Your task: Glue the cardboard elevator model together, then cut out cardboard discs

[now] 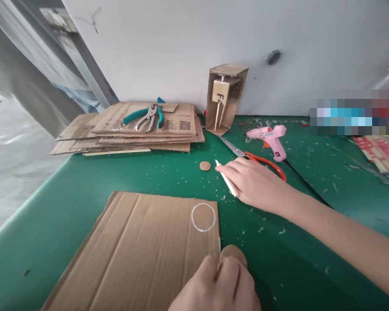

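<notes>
A brown cardboard sheet lies at the front, with a white circle drawn near its far right corner. At the sheet's right edge, my left hand is closed on a round cardboard disc, whose far part shows past the fingers. My right hand holds a white marker against the green table, its tip pointing away. Beyond my right hand are orange-handled scissors. A small cardboard disc lies left of the marker tip.
Stacked cardboard at the back left carries teal-handled pliers. A cardboard box model stands against the wall. The pink glue gun and its black cord are at the right. Scraps dot the green table.
</notes>
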A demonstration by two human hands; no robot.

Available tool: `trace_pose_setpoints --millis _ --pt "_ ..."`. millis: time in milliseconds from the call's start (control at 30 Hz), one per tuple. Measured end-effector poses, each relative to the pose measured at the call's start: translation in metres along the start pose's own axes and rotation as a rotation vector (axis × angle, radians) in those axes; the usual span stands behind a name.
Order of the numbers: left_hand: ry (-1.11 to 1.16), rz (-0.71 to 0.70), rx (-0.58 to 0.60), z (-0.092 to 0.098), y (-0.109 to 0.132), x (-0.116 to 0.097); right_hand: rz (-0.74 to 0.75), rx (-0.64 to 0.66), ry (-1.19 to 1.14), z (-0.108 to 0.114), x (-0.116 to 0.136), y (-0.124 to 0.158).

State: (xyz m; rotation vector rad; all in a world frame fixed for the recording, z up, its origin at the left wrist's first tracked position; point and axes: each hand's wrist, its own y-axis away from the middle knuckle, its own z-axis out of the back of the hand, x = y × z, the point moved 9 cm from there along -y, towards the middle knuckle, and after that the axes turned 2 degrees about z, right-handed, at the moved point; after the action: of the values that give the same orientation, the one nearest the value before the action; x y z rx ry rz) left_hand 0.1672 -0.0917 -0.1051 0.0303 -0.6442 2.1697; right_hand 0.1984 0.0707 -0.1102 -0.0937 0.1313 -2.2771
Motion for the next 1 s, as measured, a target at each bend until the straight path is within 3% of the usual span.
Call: trace_pose_setpoints --millis 133,300,400,467,533,667,733,800,867,1000 --pt "0.089 0.039 0.04 -0.002 -0.007 0.002 0.002 0.078 0.212 -0.006 0.003 0.007" --pt "0.215 -0.068 0.295 -0.011 -0.008 -0.011 -0.019 0.052 0.238 -0.005 0.003 0.013" --pt "0.309 -0.052 0.409 -0.004 -0.011 -0.005 -0.021 0.025 0.264 -0.001 0.002 0.017" --pt "0.34 0.016 0.403 0.002 -0.017 0.018 -0.034 0.004 0.245 0.007 -0.001 0.02" --pt "0.365 0.156 0.347 0.003 -0.022 0.061 -0.083 0.004 0.198 0.017 -0.01 0.026" --pt "0.466 0.453 0.379 -0.03 -0.014 0.161 -0.379 0.207 0.094 0.016 -0.049 0.047" --pt "0.454 0.535 0.394 -0.045 -0.007 0.193 -0.492 0.278 0.091 0.013 -0.064 0.057" --pt "0.415 0.507 0.359 -0.046 -0.004 0.201 -0.539 0.271 0.111 0.014 -0.072 0.059" --pt "0.368 0.453 0.35 -0.04 0.001 0.194 -0.562 0.269 0.1 0.012 -0.075 0.057" --pt "0.245 0.465 0.498 -0.027 0.031 0.175 -0.607 0.323 0.048 0.005 -0.079 0.048"
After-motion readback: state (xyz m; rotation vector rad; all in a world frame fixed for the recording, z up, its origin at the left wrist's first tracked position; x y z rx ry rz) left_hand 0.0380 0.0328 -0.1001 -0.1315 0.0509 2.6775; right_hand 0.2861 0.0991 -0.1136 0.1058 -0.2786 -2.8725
